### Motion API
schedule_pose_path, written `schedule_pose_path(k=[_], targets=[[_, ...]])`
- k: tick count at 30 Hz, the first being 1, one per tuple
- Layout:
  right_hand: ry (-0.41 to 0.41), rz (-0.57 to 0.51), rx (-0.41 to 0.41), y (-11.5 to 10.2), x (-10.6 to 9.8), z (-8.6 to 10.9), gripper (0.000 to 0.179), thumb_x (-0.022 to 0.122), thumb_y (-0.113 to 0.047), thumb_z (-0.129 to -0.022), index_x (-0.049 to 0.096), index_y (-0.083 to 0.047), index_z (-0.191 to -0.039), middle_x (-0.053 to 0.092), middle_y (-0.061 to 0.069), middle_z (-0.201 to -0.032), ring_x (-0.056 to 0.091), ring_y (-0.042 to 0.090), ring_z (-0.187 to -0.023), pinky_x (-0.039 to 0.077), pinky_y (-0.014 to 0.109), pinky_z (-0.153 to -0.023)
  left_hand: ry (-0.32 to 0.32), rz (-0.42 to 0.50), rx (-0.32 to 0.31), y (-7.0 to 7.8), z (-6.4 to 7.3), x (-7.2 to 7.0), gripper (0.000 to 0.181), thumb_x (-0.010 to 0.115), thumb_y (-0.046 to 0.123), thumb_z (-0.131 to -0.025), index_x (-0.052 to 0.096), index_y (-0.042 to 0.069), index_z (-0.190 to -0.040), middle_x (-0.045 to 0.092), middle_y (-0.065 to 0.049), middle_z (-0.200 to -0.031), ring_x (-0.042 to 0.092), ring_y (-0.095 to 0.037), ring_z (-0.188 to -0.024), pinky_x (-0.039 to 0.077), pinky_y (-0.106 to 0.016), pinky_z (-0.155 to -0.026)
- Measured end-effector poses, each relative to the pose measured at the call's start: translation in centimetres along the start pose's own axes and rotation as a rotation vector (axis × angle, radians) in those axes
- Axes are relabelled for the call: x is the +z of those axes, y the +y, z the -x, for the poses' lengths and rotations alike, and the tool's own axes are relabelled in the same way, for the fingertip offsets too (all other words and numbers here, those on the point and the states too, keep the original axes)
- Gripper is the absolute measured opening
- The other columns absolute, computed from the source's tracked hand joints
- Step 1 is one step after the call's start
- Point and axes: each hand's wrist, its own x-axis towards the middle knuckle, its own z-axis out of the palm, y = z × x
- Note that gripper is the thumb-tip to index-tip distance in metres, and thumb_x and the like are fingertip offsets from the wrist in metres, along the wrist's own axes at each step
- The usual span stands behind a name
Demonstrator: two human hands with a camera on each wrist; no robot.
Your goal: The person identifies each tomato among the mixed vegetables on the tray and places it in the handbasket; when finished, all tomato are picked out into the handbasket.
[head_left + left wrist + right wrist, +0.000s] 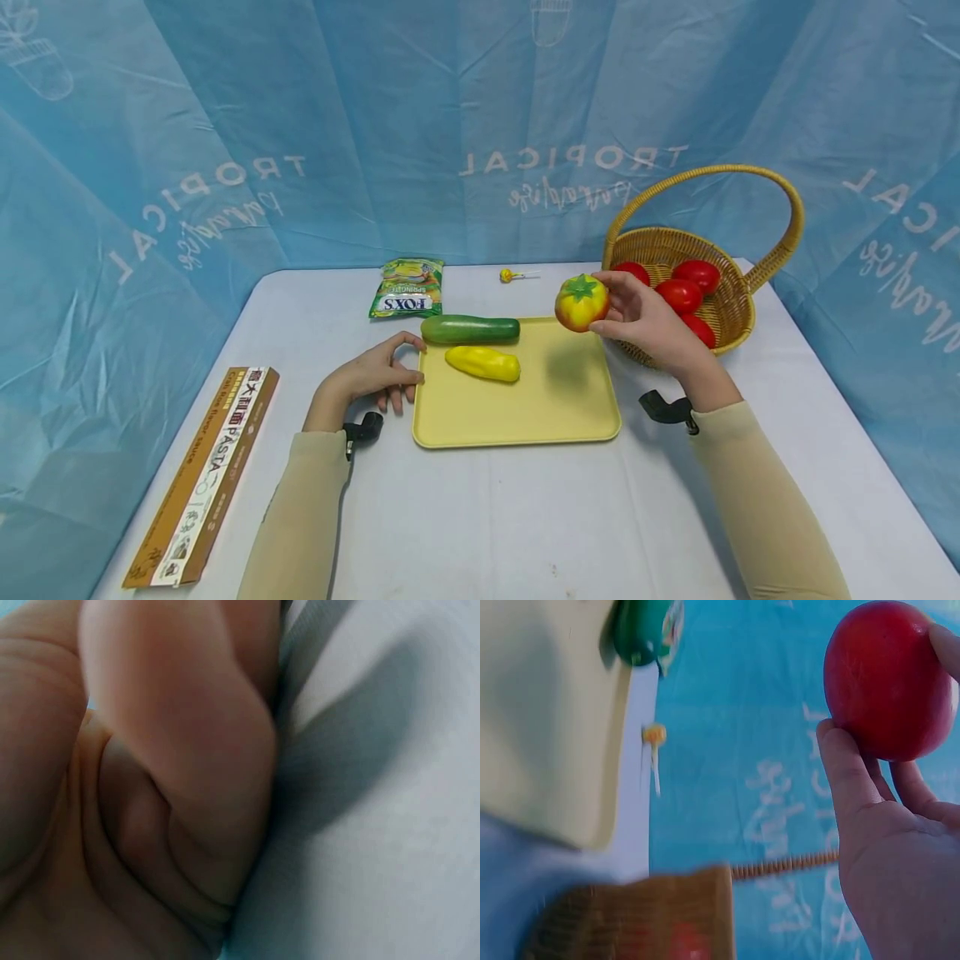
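Observation:
My right hand [651,323] holds a red-and-yellow tomato [582,302] with a green leafy top, its thumb and fingers around one side. The tomato is raised over the right part of a yellow tray [480,421]; its red underside shows in the right wrist view. My left hand [375,373] rests beside the tray's left edge, fingers loosely bent, with the index fingertip and thumb tip right at the rim. On the tray lie a green cucumber [470,329] along the back and a yellow pepper [482,364] in front of it. Blurred fingers [187,712] fill much of the left wrist view.
A wicker basket [738,321] with a tall handle stands at the back right, holding several red tomatoes [679,295]. Behind the tray are a green snack packet [407,288] and a yellow lollipop [507,275]. A long pasta box [201,477] lies at the left.

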Motion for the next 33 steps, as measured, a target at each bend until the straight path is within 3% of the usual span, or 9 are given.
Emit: schedule_pose_path(k=[5, 13, 19, 23, 33], targets=[[0.096, 0.014, 0.040, 0.1, -2.4, 1.1, 0.068, 0.075, -0.009, -0.097, 0.040, -0.015, -0.155, 0.048, 0.002, -0.151, 0.058, 0.012, -0.129, 0.056, 0.014, -0.098, -0.010, 0.005, 0.005, -0.1, -0.1, 0.0, 0.060, 0.073, 0.028, -0.100, 0.036, 0.022, -0.147, 0.076, -0.008, -0.078, 0.068, -0.018, -0.051, 0.054, -0.026, -0.047], [0.211, 0.128, 0.135, 1.9, -6.7, 1.6, 0.082, 0.076, -0.027, -0.099, 0.029, -0.024, -0.166, 0.033, 0.004, -0.168, 0.034, 0.023, -0.159, 0.045, 0.012, -0.113, -0.007, 0.010, 0.007, -0.3, -0.2, -0.1, 0.060, 0.073, 0.029, -0.099, 0.037, 0.022, -0.147, 0.076, -0.009, -0.078, 0.068, -0.018, -0.051, 0.054, -0.027, -0.047], [0.239, 0.212, 0.198, 3.4, -8.0, 1.4, 0.092, 0.076, -0.036, -0.098, 0.020, -0.020, -0.170, 0.031, 0.011, -0.172, 0.035, 0.030, -0.158, 0.038, 0.036, -0.126, -0.007, 0.010, 0.015, -0.3, -0.2, -0.1, 0.060, 0.073, 0.028, -0.099, 0.037, 0.022, -0.147, 0.076, -0.009, -0.078, 0.068, -0.018, -0.051, 0.054, -0.027, -0.047], [0.270, 0.276, 0.207, 3.8, -8.2, 1.3, 0.097, 0.078, -0.039, -0.096, 0.019, -0.018, -0.170, 0.029, 0.017, -0.173, 0.036, 0.039, -0.157, 0.034, 0.055, -0.127, -0.007, 0.009, 0.016, -0.3, -0.1, -0.1, 0.060, 0.073, 0.028, -0.099, 0.037, 0.022, -0.146, 0.076, -0.009, -0.078, 0.068, -0.018, -0.051, 0.054, -0.027, -0.047], [0.304, 0.393, 0.202, 4.2, -8.4, 1.3, 0.097, 0.078, -0.039, -0.096, 0.019, -0.011, -0.169, 0.028, 0.025, -0.172, 0.037, 0.048, -0.155, 0.038, 0.063, -0.122, -0.005, 0.011, 0.010, -0.2, 0.0, 0.0, 0.059, 0.073, 0.027, -0.100, 0.037, 0.021, -0.147, 0.076, -0.009, -0.078, 0.067, -0.018, -0.050, 0.054, -0.026, -0.047]])
